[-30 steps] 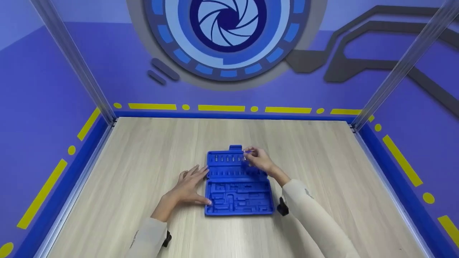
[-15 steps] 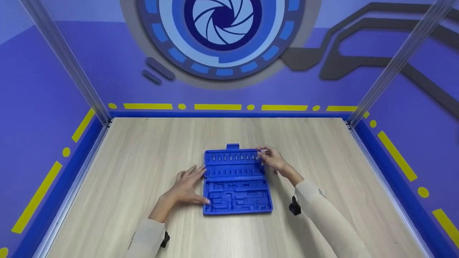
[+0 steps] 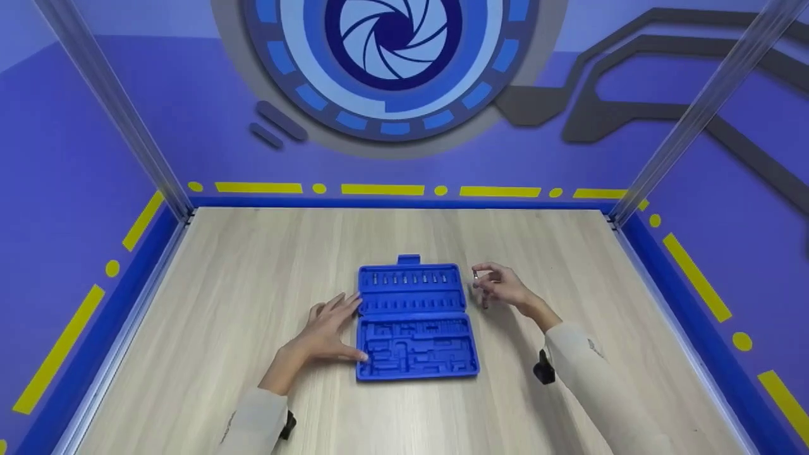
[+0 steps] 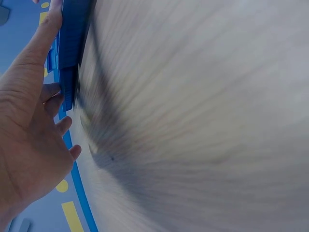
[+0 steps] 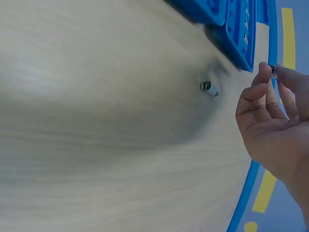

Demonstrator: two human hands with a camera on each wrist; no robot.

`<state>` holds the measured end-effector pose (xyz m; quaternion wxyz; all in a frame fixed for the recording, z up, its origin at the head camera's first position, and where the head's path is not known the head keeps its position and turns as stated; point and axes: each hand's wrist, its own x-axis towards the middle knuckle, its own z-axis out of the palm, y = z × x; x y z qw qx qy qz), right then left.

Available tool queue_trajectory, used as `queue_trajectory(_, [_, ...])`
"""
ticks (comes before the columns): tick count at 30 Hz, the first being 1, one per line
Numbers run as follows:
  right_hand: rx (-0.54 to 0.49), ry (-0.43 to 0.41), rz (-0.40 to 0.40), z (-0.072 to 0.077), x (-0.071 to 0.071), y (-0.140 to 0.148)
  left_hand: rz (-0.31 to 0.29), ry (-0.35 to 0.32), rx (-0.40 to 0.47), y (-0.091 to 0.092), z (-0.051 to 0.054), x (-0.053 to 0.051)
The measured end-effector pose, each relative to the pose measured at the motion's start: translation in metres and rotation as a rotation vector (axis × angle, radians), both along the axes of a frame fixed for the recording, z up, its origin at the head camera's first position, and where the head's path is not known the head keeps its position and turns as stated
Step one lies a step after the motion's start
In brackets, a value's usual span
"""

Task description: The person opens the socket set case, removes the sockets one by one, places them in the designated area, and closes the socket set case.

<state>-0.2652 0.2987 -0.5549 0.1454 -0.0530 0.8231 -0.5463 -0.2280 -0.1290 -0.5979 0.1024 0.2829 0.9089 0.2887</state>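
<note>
Blue case (image 3: 411, 315): lies open on the wooden tabletop (image 3: 284, 253), between both hands, with a latch tab (image 3: 409, 259) jutting from the far edge.
Upper half (image 3: 411, 292): holds a row of small metal pieces (image 3: 415, 278) in slots near the far edge; has a second row of moulded slots closer to the hinge.
Lower half (image 3: 420, 341): shows recesses of many outlines, plus a bank of narrow slots toward the upper right.
Left hand (image 3: 325, 332): rests spread along the left side of the case, thumb touching the lower half, fingertips at the upper half.
Right hand (image 3: 502, 287): pinches between thumb and forefinger, just beyond the right edge of the upper half, apart from it.
Pinched piece (image 3: 475, 276): glints at the fingertips, small and metallic.
Loose piece (image 5: 209, 88): lies on the tabletop near the case, plain in the right wrist view, hard to tell from the fingers in the head view.
Left wrist view: shows the case edge-on, thumb against the outer wall (image 4: 72, 36), contents hidden.
Head view: alone takes in the whole interior and both halves.
</note>
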Motion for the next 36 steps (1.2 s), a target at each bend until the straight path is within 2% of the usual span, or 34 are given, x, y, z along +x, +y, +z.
queue_trajectory(6, [-0.006, -0.033, -0.003, -0.002, 0.005, 0.017, 0.001, -0.005, 0.005, -0.001, 0.000, 0.001])
queue_trajectory(10, [0.035, -0.035, 0.004, -0.005, 0.007, 0.024, 0.003, -0.002, 0.017, -0.002, 0.000, 0.003])
queue_trajectory(18, [0.180, 0.077, 0.072, -0.016, 0.008, 0.039, -0.008, -0.004, 0.029, 0.000, 0.002, 0.004])
queue_trajectory(22, [0.226, 0.115, 0.079, -0.018, 0.010, 0.043, -0.006, -0.002, 0.036, 0.000, 0.002, 0.002])
queue_trajectory(30, [0.296, 0.114, 0.046, -0.025, 0.017, 0.046, -0.011, 0.010, 0.016, -0.001, -0.001, 0.001])
queue_trajectory(36, [0.296, 0.128, 0.052, -0.029, 0.018, 0.045, -0.006, 0.007, 0.003, -0.001, -0.001, 0.001])
